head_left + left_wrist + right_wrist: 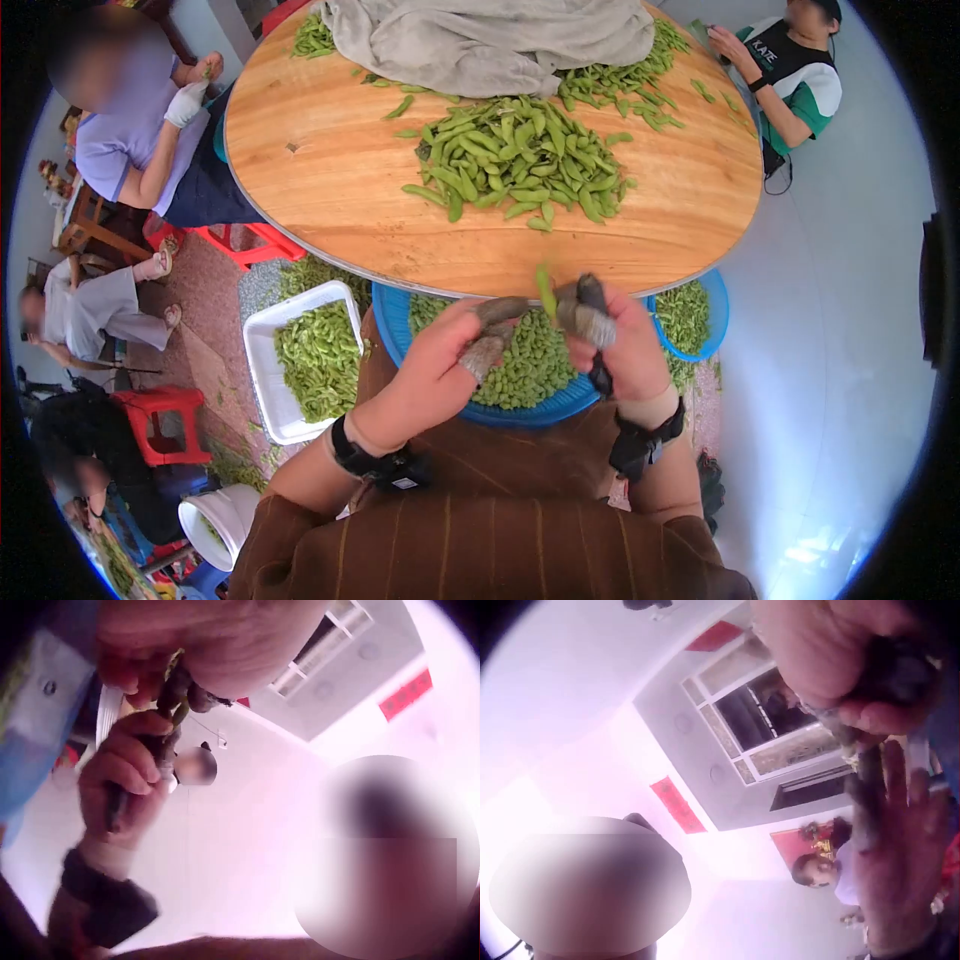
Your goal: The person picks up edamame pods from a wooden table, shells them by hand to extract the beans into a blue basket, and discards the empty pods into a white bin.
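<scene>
My right hand (625, 350) grips a dark slender tool (600, 378) across the palm, its kind hidden by the fingers. At the covered fingertips of that hand a green soybean pod (545, 290) sticks up, blurred. Beside it, my left hand (435, 370) points its thumb and forefinger toward the pod, both in worn grey-brown covers. In the right wrist view the left hand (904, 847) shows spread, fairly straight fingers. Below both hands stands a blue basin (395, 318) with shelled green beans (530, 365). A heap of pods (510, 155) lies ahead on the round wooden table (330, 170).
A grey cloth (480, 45) covers more pods at the back. To the left is a white tub (256, 370) of pods, to the right a blue basket (715, 310). A white bucket (225, 515) and red stool (165, 420) stand lower left. People sit around.
</scene>
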A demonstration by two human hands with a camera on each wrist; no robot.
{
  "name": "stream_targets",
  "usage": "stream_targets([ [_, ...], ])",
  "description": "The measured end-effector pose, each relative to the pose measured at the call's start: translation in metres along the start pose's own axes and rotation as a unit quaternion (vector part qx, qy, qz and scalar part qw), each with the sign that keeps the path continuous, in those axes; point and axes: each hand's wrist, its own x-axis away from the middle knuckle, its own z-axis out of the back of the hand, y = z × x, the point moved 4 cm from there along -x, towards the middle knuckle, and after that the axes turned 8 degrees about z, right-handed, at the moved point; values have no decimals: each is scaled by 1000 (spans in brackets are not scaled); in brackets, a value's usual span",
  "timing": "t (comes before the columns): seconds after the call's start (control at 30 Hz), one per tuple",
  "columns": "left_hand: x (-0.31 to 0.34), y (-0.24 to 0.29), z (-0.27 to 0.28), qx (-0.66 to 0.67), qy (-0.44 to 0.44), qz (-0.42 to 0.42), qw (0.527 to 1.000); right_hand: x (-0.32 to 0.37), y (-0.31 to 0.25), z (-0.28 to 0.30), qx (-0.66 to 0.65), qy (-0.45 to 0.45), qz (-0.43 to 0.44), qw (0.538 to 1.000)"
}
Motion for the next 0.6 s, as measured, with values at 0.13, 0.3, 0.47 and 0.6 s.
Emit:
stream_targets([
  [0.13,-8,-19,-23,371,-137,170,902,25,23,-10,-261,-6,-89,961],
  [0.3,-5,-17,-31,461,-134,170,861,34,35,-10,-218,-14,-64,974],
  [0.47,-3,-4,-15,313,-37,113,942,36,19,-8,161,-24,47,986],
  [0.6,1,-14,-20,248,-63,98,962,38,11,-13,204,-63,117,970],
])
